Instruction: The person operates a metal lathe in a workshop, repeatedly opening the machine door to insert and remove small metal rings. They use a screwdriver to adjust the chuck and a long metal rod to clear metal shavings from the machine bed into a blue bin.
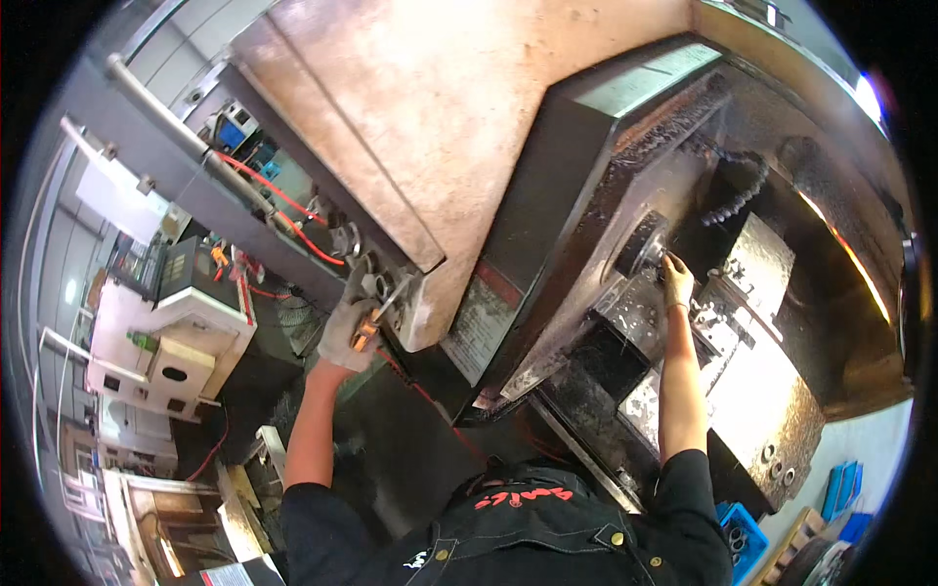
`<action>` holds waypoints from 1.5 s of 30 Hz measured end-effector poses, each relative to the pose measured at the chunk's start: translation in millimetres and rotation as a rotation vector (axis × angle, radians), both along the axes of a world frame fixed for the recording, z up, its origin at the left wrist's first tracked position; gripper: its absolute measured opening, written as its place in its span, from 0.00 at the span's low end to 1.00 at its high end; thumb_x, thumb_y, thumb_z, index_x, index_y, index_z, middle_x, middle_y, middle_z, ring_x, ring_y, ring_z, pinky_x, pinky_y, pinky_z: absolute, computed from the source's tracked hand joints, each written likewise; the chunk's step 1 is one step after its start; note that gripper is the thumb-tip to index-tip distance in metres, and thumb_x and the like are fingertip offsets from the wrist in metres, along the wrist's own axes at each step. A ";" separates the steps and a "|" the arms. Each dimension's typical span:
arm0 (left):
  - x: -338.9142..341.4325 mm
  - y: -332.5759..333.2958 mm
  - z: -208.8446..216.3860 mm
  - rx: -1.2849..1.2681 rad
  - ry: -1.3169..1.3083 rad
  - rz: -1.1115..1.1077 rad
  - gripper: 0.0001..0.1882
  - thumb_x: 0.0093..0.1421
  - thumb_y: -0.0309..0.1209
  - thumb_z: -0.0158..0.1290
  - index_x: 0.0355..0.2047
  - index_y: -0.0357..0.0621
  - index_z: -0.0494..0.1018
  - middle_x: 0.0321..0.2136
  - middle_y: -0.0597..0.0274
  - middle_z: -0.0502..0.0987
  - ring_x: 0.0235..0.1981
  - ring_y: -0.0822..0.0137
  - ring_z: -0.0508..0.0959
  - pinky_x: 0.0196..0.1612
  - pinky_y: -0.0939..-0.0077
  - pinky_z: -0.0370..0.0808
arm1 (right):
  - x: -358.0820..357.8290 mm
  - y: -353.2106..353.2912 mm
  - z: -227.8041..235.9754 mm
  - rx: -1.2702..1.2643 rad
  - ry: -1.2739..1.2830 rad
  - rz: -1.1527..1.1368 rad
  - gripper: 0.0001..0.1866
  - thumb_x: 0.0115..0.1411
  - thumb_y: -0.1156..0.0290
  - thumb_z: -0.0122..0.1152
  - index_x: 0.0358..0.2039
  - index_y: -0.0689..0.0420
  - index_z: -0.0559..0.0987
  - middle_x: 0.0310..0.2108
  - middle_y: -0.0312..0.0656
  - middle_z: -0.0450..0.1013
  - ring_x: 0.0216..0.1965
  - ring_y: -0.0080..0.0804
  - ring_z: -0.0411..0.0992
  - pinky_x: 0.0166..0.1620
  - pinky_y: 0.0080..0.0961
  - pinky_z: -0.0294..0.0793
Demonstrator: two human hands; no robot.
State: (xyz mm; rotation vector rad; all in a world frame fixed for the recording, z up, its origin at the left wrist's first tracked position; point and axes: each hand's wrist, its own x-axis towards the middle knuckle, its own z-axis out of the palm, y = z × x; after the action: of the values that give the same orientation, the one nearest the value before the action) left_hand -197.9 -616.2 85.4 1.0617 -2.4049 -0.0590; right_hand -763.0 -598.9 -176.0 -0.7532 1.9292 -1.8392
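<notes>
My left hand (342,330), in a pale glove, is closed round an orange-handled tool (366,330) with a thin metal shaft pointing up and right; it looks like a screwdriver, but its tip is not clear. Small metal rings (382,284) are right by these fingers, and I cannot tell whether they are held. My right hand (677,281), gloved too, reaches into the lathe. Its fingers are bent together at the face of the round chuck (645,246). Whatever they grip there is too small to make out.
The lathe's metal tool block (762,259) stands right of the chuck, below a ribbed coolant hose (738,190). A big stained panel (440,88) rises ahead. Blue crates (745,542) hold parts at lower right. A red air hose (283,195) runs at left.
</notes>
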 end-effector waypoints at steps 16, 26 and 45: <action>69.3 -45.2 -69.6 0.038 -0.013 0.094 0.25 0.42 0.28 0.56 0.43 0.37 0.66 0.37 0.53 0.72 0.37 0.55 0.73 0.41 0.68 0.70 | 21.2 4.4 20.1 0.215 0.062 -0.090 0.16 0.52 0.63 0.57 0.40 0.56 0.77 0.26 0.38 0.75 0.24 0.20 0.68 0.28 0.18 0.67; 20.1 -18.1 -45.7 -0.178 0.052 -0.046 0.25 0.42 0.23 0.54 0.44 0.36 0.64 0.40 0.45 0.68 0.41 0.45 0.69 0.45 0.59 0.65 | 138.8 77.6 81.1 -0.037 0.000 0.110 0.17 0.49 0.71 0.50 0.40 0.57 0.76 0.33 0.42 0.75 0.35 0.26 0.72 0.41 0.20 0.69; -9.6 11.5 -30.4 -0.185 0.172 -0.288 0.18 0.43 0.21 0.49 0.37 0.33 0.67 0.32 0.43 0.70 0.34 0.45 0.71 0.38 0.58 0.67 | 450.0 171.7 85.5 0.166 0.187 0.223 0.29 0.47 0.63 0.55 0.50 0.62 0.64 0.43 0.53 0.68 0.45 0.43 0.68 0.47 0.31 0.67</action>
State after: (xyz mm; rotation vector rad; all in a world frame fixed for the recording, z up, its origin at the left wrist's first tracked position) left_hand -207.6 -604.6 55.1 0.5977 -2.3360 -0.0250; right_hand -313.0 -427.3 -90.5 -1.0683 1.9887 -1.5036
